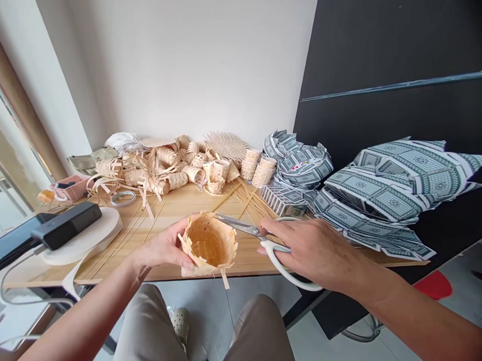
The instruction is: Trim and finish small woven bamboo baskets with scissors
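the small woven basket [209,245] is held over the bench's [177,207] near edge, mouth tilted up toward the camera, loose strip ends sticking out round the rim. the left hand [161,249] pinches its left wall. the right hand [313,251] grips white-handled scissors [258,235], long axis left-right, blades slightly apart, tips pointing left at the rim. behind lie bamboo strips [246,196], a heap of baskets [166,170], a tape roll [123,198] and patterned papers [383,196], their print too small to read.
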The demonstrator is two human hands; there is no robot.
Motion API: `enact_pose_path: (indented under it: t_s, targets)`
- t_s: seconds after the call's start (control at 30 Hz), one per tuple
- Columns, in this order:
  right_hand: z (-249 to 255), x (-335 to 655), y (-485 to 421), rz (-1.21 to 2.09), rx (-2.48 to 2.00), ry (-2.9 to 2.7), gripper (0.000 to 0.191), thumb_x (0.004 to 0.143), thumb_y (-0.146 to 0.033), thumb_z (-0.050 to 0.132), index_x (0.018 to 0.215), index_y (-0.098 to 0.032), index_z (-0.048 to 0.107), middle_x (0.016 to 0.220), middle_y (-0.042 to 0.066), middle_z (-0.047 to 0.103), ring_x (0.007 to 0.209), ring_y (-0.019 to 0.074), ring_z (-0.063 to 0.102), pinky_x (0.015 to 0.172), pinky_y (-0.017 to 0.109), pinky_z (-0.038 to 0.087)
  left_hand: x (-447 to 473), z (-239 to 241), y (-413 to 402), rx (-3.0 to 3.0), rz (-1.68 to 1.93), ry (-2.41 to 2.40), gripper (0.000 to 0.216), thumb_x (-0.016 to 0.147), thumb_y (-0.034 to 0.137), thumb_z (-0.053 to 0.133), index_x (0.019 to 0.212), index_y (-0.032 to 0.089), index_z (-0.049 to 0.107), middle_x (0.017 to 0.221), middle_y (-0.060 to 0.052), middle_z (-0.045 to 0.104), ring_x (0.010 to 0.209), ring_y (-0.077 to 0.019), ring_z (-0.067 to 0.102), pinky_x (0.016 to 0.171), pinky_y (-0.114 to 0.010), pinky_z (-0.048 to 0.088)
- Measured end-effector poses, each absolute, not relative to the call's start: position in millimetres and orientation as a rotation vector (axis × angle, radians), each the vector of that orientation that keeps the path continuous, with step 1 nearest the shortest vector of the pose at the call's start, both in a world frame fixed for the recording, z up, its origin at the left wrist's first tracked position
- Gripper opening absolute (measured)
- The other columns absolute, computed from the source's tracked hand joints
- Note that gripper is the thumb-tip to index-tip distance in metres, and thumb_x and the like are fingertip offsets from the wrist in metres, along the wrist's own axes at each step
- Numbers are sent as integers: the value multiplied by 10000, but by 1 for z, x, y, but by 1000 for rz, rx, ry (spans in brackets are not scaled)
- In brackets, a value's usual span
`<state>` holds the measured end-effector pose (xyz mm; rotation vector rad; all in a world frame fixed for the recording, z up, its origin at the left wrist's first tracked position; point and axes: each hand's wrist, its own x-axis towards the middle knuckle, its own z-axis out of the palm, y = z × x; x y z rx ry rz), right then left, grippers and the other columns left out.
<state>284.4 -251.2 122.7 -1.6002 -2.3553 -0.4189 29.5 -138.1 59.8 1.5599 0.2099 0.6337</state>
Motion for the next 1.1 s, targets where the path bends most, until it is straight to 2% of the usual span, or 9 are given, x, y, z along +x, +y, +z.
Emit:
enact_pose_path:
  t_s: [0.23,0.37,0.63,0.73,0.87,0.97,1.1]
  targets:
    - [126,287,-252,-366,-1653,-2335,158,814,-316,503,894,-205,582,673,43,661,597,226,620,524,282,361,28,59,-136,1509,615,187,845,473,285,849,1243,215,510,1153,-99,608,1010,-259,582,821,-321,454]
    - [133,292,-253,-181,-1739,-2244,220,811,-361,535,976,-219,559,628,1,632,552,199,592,500,258,357,27,65,-139,1526,616,214,837,477,270,847,1242,217,510,1138,-96,613,989,-244,587,803,-309,459]
    - [131,282,-253,-60,-1617,-2300,206,790,-365,568,949,-234,565,730,5,643,594,175,569,538,248,349,28,63,-143,1587,502,191,913,521,239,823,1327,282,397,1161,-88,582,799,-157,611,681,-260,482]
    - [131,277,-251,-40,-1595,-2306,189,776,-351,583,927,-240,568,744,-2,644,608,171,570,544,245,346,29,64,-144,1600,522,181,918,498,224,835,1312,287,417,1191,-84,561,906,-188,597,726,-270,483]
    - [133,273,-251,15,-1592,-2327,185,777,-338,598,933,-243,563,713,-25,630,589,158,551,543,243,332,30,70,-147,1639,554,159,870,494,212,839,1277,273,465,1234,-80,537,1076,-230,530,864,-308,441]
    - [136,270,-253,61,-1564,-2359,178,784,-332,608,929,-242,560,670,-35,610,580,153,538,545,238,323,31,73,-148,1661,517,120,825,508,223,834,1257,255,489,1230,-85,542,1107,-244,513,920,-330,410]
    - [137,269,-254,90,-1535,-2377,172,778,-335,633,890,-235,550,607,-46,573,548,146,508,527,233,305,31,75,-151,1602,485,76,787,537,245,824,1249,282,490,1183,-62,561,1102,-234,520,909,-322,419]
